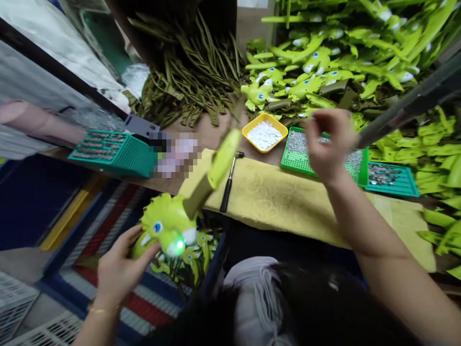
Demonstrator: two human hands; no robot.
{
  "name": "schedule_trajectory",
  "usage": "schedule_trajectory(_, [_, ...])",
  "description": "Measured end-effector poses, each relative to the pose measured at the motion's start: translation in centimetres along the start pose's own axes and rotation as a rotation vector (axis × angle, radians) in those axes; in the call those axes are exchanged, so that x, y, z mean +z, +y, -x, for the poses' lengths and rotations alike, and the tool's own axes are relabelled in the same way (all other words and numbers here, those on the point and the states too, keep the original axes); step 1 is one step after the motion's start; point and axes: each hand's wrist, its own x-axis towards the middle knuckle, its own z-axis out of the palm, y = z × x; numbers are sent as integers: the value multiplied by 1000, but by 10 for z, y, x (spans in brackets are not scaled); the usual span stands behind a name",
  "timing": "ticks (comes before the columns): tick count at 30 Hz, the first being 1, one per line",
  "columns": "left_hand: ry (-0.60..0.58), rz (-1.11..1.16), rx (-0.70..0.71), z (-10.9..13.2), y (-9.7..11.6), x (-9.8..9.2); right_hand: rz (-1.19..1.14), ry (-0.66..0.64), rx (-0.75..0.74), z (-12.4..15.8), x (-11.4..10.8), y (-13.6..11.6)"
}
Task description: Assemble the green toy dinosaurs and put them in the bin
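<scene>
My left hand [118, 269] grips a green dinosaur toy [169, 226] by its head, low at the left over a blue bin; a green light glows at its mouth. The toy's long tail [216, 168] sticks up toward the table. My right hand [327, 144] hovers over a green tray of small silver parts [288, 156], fingers pinched together; what they hold, if anything, is too small to make out. A small black hammer [228, 182] lies on the yellow cloth [288, 202] between my hands.
A yellow bowl of white pieces [264, 132] sits behind the cloth. Heaps of green toy shells [324, 72] and olive strips [194, 72] fill the back. Teal trays [111, 151] [391, 178] sit left and right. A blue bin [212, 269] with more toys is below.
</scene>
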Motion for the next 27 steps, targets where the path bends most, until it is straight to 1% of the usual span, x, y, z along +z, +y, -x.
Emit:
schedule_trajectory(1, [-22,89,-141,-2,4,8,48,-89,5,-14,25,-1])
schedule_trajectory(2, [-62,206,-243,-6,11,17,116,-212,16,-28,49,0])
schedule_trajectory(4, [-147,489,-356,-12,29,35,276,-474,40,-51,88,7])
schedule_trajectory(5, [-175,615,-390,-15,38,43,343,-561,50,-58,101,11])
schedule_trajectory(6, [-184,709,-413,-18,46,49,381,-598,58,-63,110,14])
schedule_trajectory(7, [-183,772,-429,-19,53,53,398,-602,66,-66,116,18])
schedule_trajectory(9, [-181,830,-439,-22,62,58,404,-576,66,-67,119,23])
schedule_trajectory(12, [-191,883,-435,-25,67,58,398,-505,59,-62,113,23])
schedule_trajectory(14, [-199,901,-445,-27,71,58,355,-391,69,-55,106,15])
schedule_trajectory(16, [-209,915,-456,-29,78,59,205,-214,80,-39,99,-1])
schedule_trajectory(17, [-215,927,-460,-30,82,61,79,-138,78,-28,97,-11])
schedule_trajectory(18, [-225,946,-462,-31,88,64,-73,-106,66,-14,94,-23])
schedule_trajectory(19, [-239,973,-460,-32,93,67,-230,-134,46,1,92,-36])
schedule_trajectory(20, [-257,1004,-455,-33,99,70,-373,-211,23,16,91,-49])
schedule_trajectory(21, [-280,1033,-448,-33,105,73,-495,-316,5,31,90,-61])
schedule_trajectory(22, [-305,1055,-440,-34,110,77,-589,-409,2,45,89,-70])
schedule_trajectory(23, [-328,1068,-434,-34,114,79,-658,-475,11,56,89,-78])
schedule_trajectory(24, [-347,1077,-429,-34,118,82,-706,-502,32,64,90,-83])
schedule_trajectory(27, [-359,1090,-436,-33,124,85,-787,-478,93,75,93,-85])
